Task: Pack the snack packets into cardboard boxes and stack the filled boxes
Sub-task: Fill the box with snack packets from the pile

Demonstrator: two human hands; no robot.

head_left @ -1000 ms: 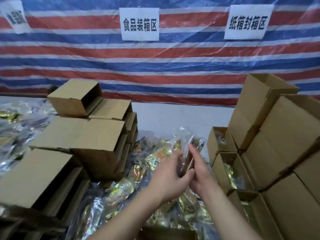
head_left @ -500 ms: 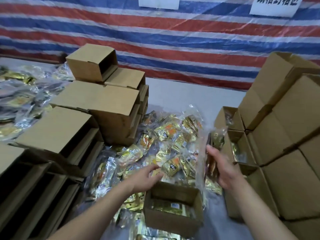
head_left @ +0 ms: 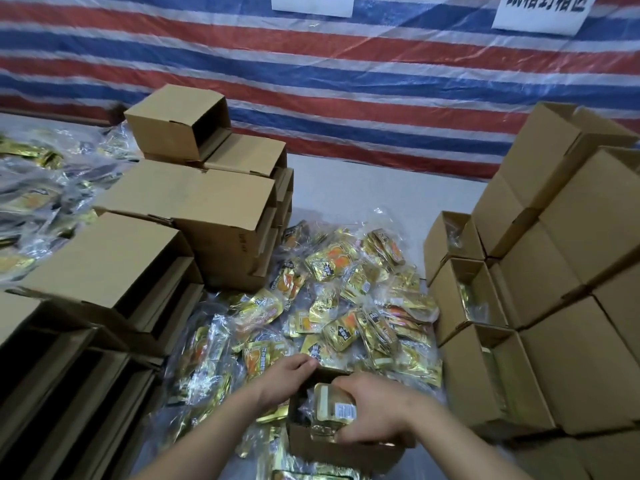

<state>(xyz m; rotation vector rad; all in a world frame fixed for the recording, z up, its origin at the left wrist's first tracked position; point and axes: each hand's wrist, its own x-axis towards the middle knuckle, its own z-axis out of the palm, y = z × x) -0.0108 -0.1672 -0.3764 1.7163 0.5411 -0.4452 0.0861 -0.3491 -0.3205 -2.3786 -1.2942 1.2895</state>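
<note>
Your R hand (head_left: pixel 377 407) now pushes the gold snack pack (head_left: pixel 334 407), fingers curled round it, into the open box (head_left: pixel 343 448) your L hand (head_left: pixel 289 375) grips at the rim, so 1 more pack is going in.

We take this for a makeshift packing station, not a home or shop. A striped tarp (head_left: pixel 346 81) serves as the back wall, with paper signs (head_left: pixel 540 10) taped to it. Along the table (head_left: pixel 363 188), empty boxes (head_left: pixel 180 202) stack at its left edge, filled boxes (head_left: pixel 554 271) at its right, snack packets (head_left: pixel 346 289) heaped between.
</note>
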